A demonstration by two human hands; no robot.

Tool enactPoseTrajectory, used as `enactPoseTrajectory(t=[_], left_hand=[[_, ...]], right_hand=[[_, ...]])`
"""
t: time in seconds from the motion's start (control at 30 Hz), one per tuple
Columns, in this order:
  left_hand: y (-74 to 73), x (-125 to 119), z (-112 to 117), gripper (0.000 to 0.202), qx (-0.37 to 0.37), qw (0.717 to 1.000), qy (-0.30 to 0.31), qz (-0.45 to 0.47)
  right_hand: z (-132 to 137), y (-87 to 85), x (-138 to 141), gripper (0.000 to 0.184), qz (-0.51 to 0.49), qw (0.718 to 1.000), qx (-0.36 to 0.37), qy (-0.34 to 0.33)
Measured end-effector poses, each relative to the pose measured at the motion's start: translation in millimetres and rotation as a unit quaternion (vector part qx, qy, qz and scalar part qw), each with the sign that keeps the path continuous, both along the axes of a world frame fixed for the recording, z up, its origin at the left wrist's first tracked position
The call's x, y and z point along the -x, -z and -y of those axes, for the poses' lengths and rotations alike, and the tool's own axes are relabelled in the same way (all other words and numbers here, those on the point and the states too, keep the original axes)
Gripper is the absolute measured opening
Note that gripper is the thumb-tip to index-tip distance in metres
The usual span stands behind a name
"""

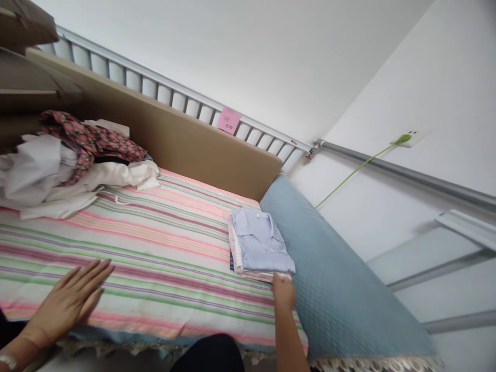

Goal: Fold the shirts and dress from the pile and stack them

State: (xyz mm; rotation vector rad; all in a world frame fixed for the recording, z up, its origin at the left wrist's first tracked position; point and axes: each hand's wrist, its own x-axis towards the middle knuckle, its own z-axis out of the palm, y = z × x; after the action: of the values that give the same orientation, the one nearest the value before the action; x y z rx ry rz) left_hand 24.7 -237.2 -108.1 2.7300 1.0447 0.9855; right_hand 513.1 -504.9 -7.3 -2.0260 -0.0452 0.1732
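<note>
My left hand [73, 294] lies palm down on the striped bed sheet [174, 274], fingers stretched out and nothing in them. At the front edge of a neat stack of folded clothes [238, 258] is my right hand [283, 290], its fingers curled on the stack's near corner; the fingertips are partly hidden. A light blue collared shirt [261, 240] lies folded on top of the stack, collar pointing away from me. Under it show pink, white and dark checked layers.
A heap of loose clothes, including a floral garment [93, 142] and white garments [34, 170], lies at the left. A brown board [186, 134] stands along the bed rail. To the right are a blue quilted cover [325, 268] and a green cord [352, 173].
</note>
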Motion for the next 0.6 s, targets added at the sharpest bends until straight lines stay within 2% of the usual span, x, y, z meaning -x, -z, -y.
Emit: enactPoseTrajectory(t=[0.1, 0.17, 0.23, 0.33, 0.37, 0.43, 0.53, 0.6], left_hand=[[-3.0, -3.6, 6.7, 0.046, 0.018, 1.000, -0.008, 0.022], [-3.3, -3.2, 7.1, 0.045, 0.020, 1.000, -0.007, 0.011], [-0.8, -0.8, 2.6, 0.044, 0.016, 1.000, -0.005, -0.008], [6.7, 4.7, -8.2, 0.045, -0.013, 0.999, 0.005, -0.040], [8.8, 6.9, -10.6, 0.046, -0.034, 0.998, 0.011, -0.048], [10.6, 11.5, -11.1, 0.050, -0.077, 0.995, 0.021, -0.062], [7.0, 14.3, -4.7, 0.055, -0.100, 0.992, 0.016, -0.076], [3.7, 11.8, -1.1, 0.057, -0.096, 0.992, 0.007, -0.081]], right_hand=[[-8.6, -20.9, 7.9, 0.026, 0.136, 0.989, 0.035, -0.033], [-26.8, -24.4, 13.1, 0.039, 0.206, 0.974, 0.058, -0.075], [-48.5, -15.6, 18.7, 0.051, 0.252, 0.952, 0.129, -0.114], [-69.3, 10.4, 26.2, 0.061, 0.284, 0.919, 0.239, -0.134], [-70.6, 17.6, 27.7, 0.061, 0.292, 0.916, 0.242, -0.131], [-66.6, 23.8, 27.6, 0.059, 0.325, 0.915, 0.203, -0.126], [-61.2, 16.0, 18.0, 0.052, 0.383, 0.895, 0.109, -0.201], [-67.5, 11.2, 13.7, 0.055, 0.403, 0.885, 0.068, -0.224]])
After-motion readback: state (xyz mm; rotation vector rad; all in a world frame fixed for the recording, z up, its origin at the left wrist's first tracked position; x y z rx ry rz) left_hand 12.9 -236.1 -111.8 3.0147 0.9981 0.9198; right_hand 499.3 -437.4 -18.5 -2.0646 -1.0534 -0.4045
